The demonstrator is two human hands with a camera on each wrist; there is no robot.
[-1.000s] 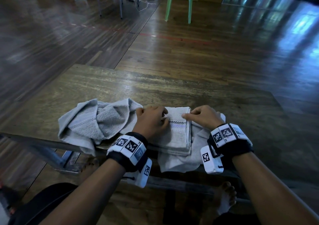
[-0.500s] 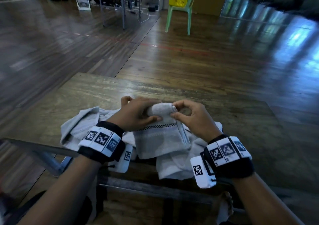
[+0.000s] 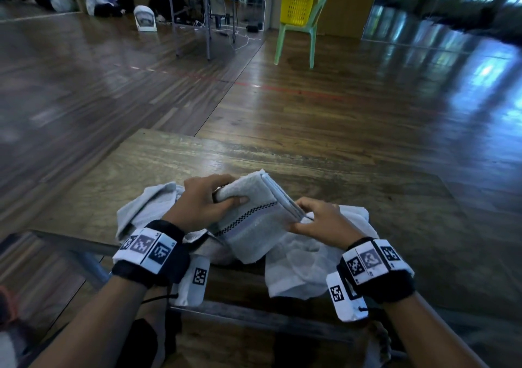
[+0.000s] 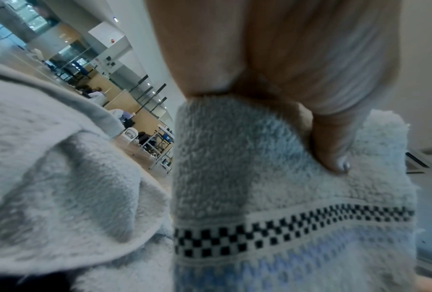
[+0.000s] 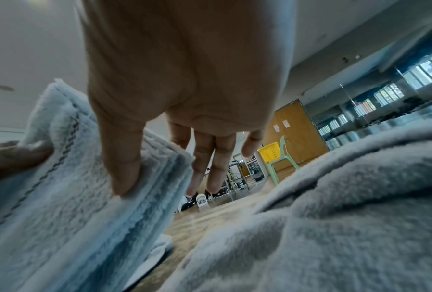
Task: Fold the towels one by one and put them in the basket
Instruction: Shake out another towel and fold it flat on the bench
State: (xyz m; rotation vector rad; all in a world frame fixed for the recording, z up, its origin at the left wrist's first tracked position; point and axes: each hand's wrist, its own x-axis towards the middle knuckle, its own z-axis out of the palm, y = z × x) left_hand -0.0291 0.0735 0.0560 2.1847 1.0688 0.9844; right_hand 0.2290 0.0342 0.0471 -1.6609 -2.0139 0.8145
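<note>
A folded grey towel with a black checkered band is lifted off the table, its far end tilted up. My left hand grips that far end, thumb on top and fingers underneath. At the towel's layered right edge, my right hand pinches it, thumb on the face and fingers behind. The yellow basket stands far off on a green chair.
A crumpled grey towel lies left of my hands, and another hangs over the near edge of the wooden table. Far back stand a metal-legged table and a small white fan; seated people are at the back left.
The folded towel lay flat under both hands a second ago. Both hands have since lifted it, and its far end now tilts higher. My head has tipped up, showing more of the room.
</note>
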